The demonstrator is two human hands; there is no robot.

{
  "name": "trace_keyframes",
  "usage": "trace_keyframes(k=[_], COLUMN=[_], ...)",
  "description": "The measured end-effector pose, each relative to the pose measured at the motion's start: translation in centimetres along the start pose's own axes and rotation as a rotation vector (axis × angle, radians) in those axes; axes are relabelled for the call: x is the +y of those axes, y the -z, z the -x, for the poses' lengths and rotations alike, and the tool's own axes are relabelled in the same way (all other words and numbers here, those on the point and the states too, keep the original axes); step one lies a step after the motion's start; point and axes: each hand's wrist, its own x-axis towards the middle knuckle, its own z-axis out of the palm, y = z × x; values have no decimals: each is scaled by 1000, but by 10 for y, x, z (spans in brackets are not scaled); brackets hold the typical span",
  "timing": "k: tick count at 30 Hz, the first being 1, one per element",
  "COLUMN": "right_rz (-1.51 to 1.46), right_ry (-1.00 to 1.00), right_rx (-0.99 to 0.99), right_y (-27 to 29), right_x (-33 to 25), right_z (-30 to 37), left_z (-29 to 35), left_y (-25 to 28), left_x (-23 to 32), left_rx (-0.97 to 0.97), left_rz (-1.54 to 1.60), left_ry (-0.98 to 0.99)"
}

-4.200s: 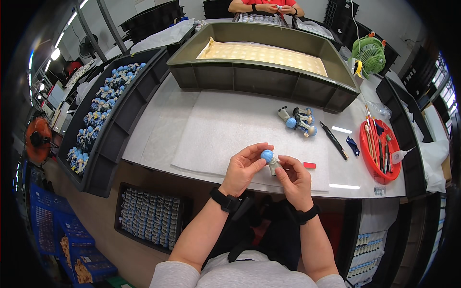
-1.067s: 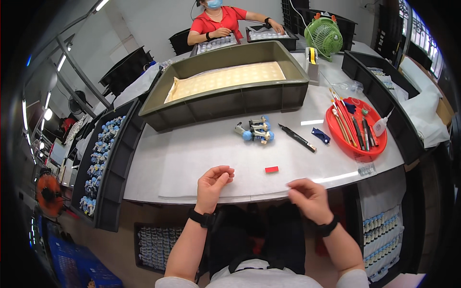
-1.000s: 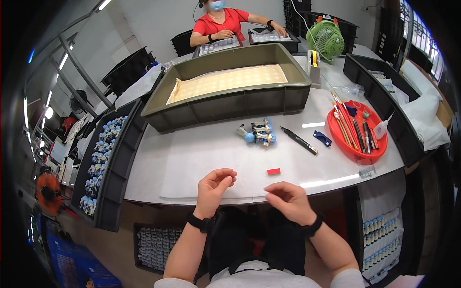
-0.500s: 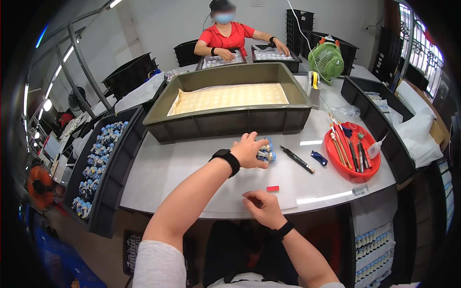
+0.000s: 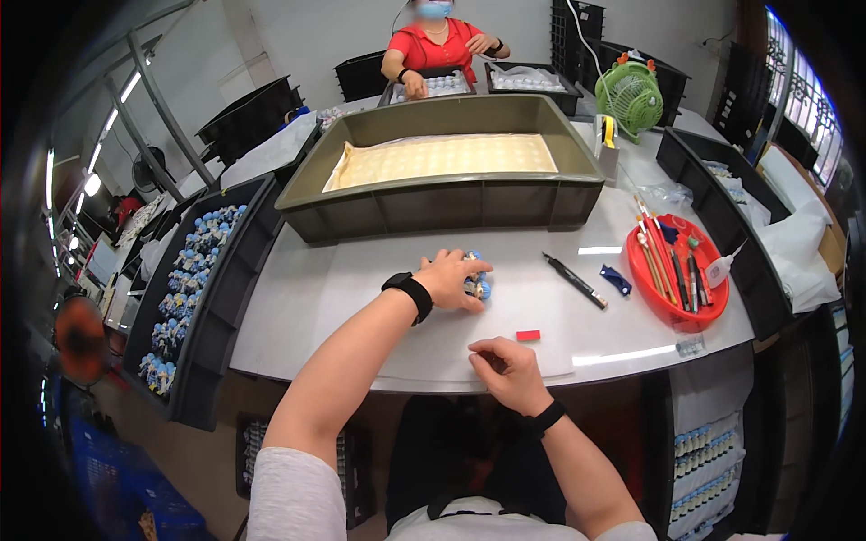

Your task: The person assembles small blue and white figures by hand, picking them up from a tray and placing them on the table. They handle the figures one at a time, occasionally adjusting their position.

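My left hand [image 5: 447, 279], with a black watch on the wrist, reaches over the white tabletop and curls around several small blue-and-white figurines [image 5: 481, 287]. The figurines are partly hidden behind the fingers. Nearer the table's front edge, my right hand [image 5: 511, 371] hovers with its fingers curled in, and nothing shows in them. A small red block [image 5: 528, 335] lies just beyond it. To the right rest a black marker pen [image 5: 575, 281] and a small dark blue piece [image 5: 616, 279].
A large olive-grey bin [image 5: 433, 209] with a yellowish dimpled sheet [image 5: 451, 160] stands ahead. At left is a dark crate [image 5: 200, 361] of blue figurines. A red basket [image 5: 663, 307] of brushes and pens sits right. Beyond, a green fan [image 5: 629, 97] and a person in red [image 5: 433, 50].
My left hand has drawn the figurines leftward, away from the marker pen. My right hand stays near the front edge. The view has shifted slightly, and the person opposite has lifted one hand from a tray.
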Motion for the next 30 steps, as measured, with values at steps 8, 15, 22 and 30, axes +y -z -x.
trace_keyframes(k=[8,15,22,30], right_rz=[-34,-17,-101,-116], right_ry=[2,4,-15,-79], right_rx=[17,18,-25,-130], right_y=[-4,-5,2,1], right_x=[-1,-1,-2,-5], right_z=[1,1,1,-1], left_z=[44,65,105,104], left_y=[1,-12,-22,-85], left_x=[-51,-38,2,27], left_rx=[249,376,321,423], left_rz=[199,1,1276,1948], left_ry=[-104,-16,-121,-143])
